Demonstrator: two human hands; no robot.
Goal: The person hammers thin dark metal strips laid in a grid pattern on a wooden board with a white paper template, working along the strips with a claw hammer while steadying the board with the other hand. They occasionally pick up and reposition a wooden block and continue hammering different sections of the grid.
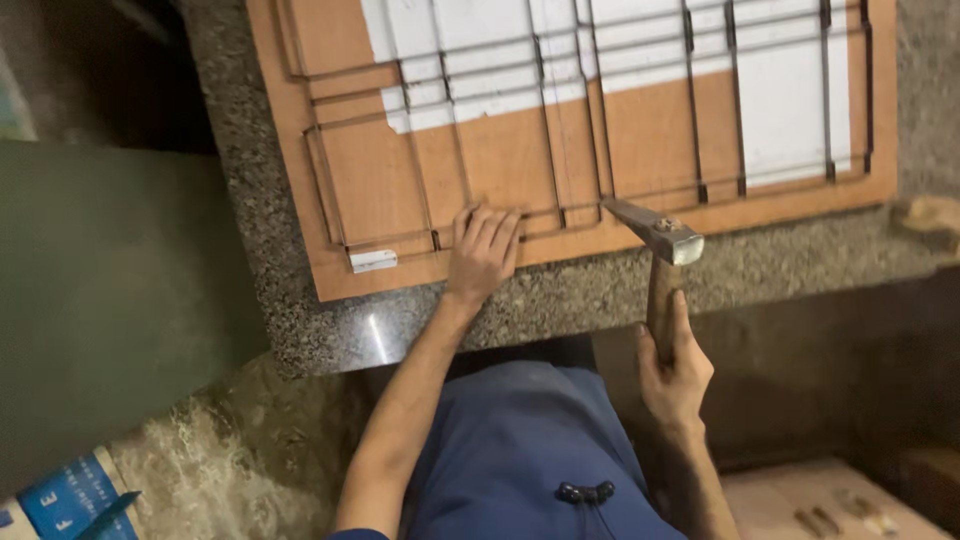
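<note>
The steel-headed hammer with a short brown wooden handle stands nearly upright at the front edge of the speckled grey granite table, its head tilted so the narrow wedge end points left and touches the board. The flat orange-brown wooden board set with thin dark metal strips in rectangular outlines lies flat on the table, partly covered by white sheet patches near its far side

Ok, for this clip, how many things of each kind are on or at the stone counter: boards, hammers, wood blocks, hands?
Boards: 1, the orange board with metal strips
Hammers: 1, the hammer in the right hand
Wood blocks: 1, the wood block at the right edge
Hands: 2, the left hand flat on the board
Total: 5
</note>
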